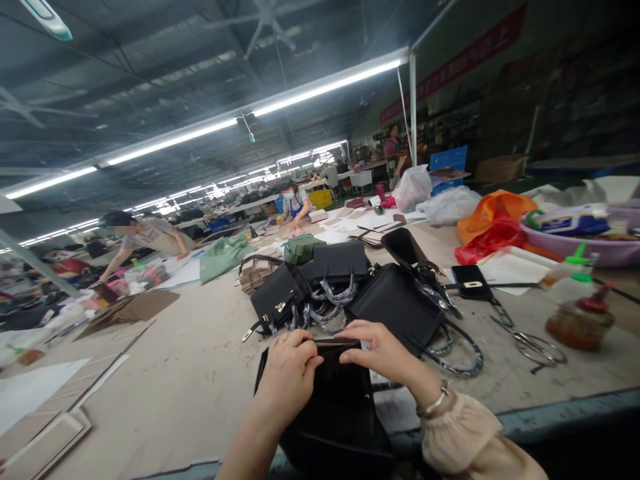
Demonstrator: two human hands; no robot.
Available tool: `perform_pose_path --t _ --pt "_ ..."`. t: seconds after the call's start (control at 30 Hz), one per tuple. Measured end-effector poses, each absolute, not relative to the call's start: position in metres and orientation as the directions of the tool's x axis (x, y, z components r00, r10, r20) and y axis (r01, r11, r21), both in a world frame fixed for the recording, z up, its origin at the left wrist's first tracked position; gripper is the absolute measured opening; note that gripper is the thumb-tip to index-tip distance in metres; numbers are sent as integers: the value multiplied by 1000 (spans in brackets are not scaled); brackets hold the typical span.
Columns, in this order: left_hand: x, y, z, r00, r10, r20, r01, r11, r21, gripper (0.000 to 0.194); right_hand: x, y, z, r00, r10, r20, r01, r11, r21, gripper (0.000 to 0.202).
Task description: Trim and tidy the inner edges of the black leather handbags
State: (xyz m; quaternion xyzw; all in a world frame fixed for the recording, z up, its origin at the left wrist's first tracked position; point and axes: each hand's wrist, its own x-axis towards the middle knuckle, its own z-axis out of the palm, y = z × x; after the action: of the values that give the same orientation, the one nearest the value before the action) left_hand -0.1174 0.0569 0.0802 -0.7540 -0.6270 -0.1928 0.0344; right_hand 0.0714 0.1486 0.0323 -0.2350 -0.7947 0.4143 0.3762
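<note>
A black bag (pixel 340 413) lies at the table's front edge, close to me, with its upper rim under both hands. My left hand (pixel 293 367) is closed on the rim's left part, fingers curled over it. On the right part of the rim, my right hand (pixel 375 350) pinches the edge between thumb and fingers. Just beyond are several black handbags, among them one with a gold clasp (pixel 273 293) and a larger one (pixel 395 303). Their handles (pixel 340 290) are wrapped in clear plastic.
On the right are scissors (pixel 530 343), a phone (pixel 471 281), a bottle of brown liquid (pixel 580 323) and a purple basin (pixel 620 253). Beige panels (pixel 45 447) lie at the left. Persons work across the table (pixel 190 353); one leans in at the left (pixel 150 237).
</note>
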Motion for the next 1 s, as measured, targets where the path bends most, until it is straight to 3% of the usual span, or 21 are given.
perform_pose_path --t 0.43,1.0 --pt "-110 64 78 33 951 307 977 -95 190 17 63 164 28 -594 666 452 32 581 -814 14" --pt "-108 60 81 -14 954 301 982 -43 185 18 64 157 26 -623 583 521 125 732 -670 17"
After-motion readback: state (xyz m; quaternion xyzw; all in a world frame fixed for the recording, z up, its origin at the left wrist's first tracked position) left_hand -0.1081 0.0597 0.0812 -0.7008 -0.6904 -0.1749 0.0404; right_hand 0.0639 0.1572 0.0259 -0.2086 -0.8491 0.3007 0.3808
